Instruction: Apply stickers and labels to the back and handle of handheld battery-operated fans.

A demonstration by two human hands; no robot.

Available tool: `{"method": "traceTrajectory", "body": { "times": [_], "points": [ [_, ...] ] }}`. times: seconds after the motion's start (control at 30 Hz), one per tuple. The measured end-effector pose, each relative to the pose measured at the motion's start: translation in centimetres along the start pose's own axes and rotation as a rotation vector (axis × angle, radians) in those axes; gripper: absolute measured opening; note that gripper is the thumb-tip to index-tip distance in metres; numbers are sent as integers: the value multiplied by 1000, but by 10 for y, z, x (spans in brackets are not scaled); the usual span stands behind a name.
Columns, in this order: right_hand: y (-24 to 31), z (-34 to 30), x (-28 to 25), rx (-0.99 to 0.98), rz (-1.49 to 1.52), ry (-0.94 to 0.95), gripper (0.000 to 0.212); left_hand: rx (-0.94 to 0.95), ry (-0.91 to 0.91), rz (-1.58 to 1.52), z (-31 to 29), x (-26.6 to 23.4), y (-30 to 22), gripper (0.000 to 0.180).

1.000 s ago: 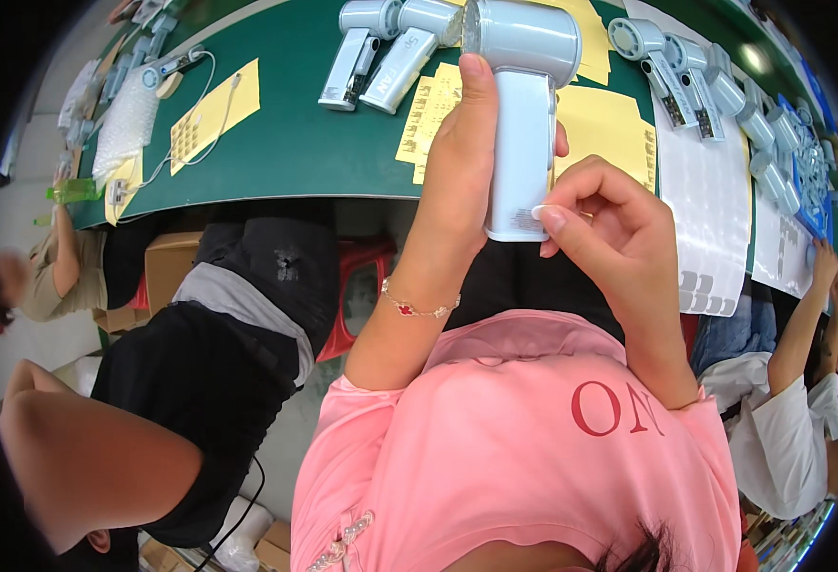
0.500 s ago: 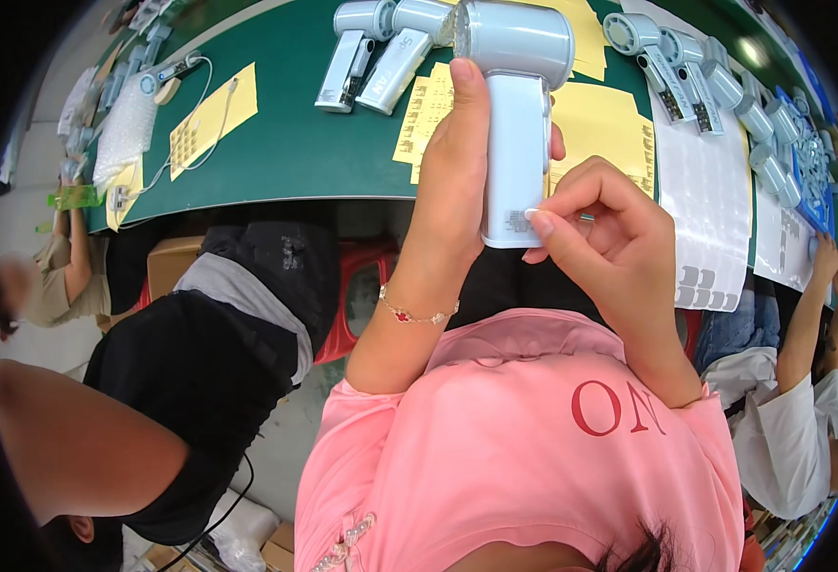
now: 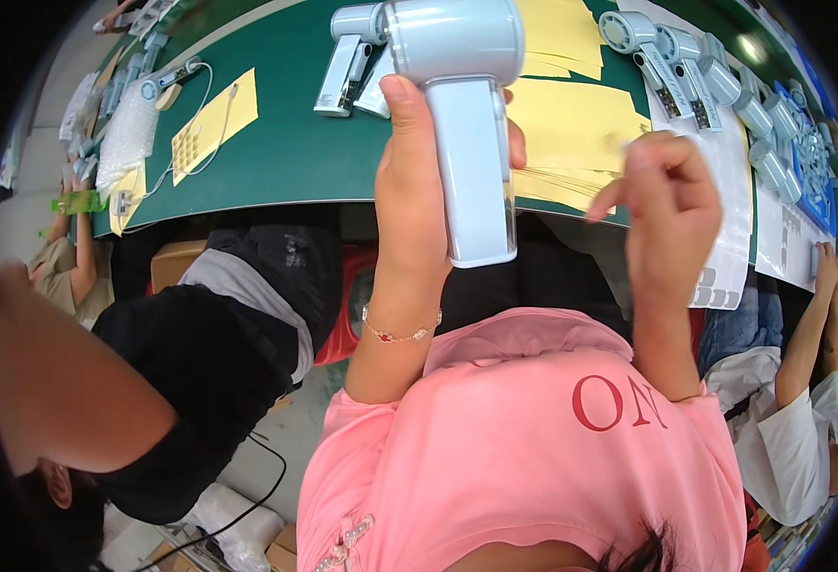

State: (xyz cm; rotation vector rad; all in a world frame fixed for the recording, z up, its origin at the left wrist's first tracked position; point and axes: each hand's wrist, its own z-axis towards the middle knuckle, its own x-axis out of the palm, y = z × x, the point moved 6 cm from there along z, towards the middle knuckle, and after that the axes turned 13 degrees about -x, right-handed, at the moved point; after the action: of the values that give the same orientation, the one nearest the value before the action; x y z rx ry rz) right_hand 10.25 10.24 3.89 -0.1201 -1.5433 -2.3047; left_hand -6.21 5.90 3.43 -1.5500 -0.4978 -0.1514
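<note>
Light-blue handheld fan, upright in view before the green table, handle grasped by the left hand. I can't tell whether the right hand, apart, curled, blurred, holds anything. I'd brace the fan, leaving its face uncovered.

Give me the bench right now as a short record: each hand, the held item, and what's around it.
Left hand: wrapped around the light-blue device, thumb near its round head
Right hand: apart from the device, fingers bent, blurred; cannot tell if it holds anything
Device pose: head toward the far side, handle toward the person
Beyond and right of device: yellow sheets on the green table
Left of device: two similar devices, one partly hidden
</note>
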Motion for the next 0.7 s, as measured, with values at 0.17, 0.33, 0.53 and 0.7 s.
{"method": "traceTrajectory", "body": {
  "times": [0.17, 0.33, 0.53, 0.7],
  "points": [
    [-2, -13, 30, 11, 28, 227, 42, -7, -102, -39, 9, -1, 6, 68],
    [5, -17, 25, 148, 76, 209, 17, -5, -134, 13, 7, -4, 4, 68],
    [3, -25, 42, 186, 131, 361, 7, -76, -69, -11, 9, -4, 7, 66],
    [-3, -28, 45, 220, 131, 341, 5, -57, -52, -79, 10, 1, 9, 68]
  ]
}}
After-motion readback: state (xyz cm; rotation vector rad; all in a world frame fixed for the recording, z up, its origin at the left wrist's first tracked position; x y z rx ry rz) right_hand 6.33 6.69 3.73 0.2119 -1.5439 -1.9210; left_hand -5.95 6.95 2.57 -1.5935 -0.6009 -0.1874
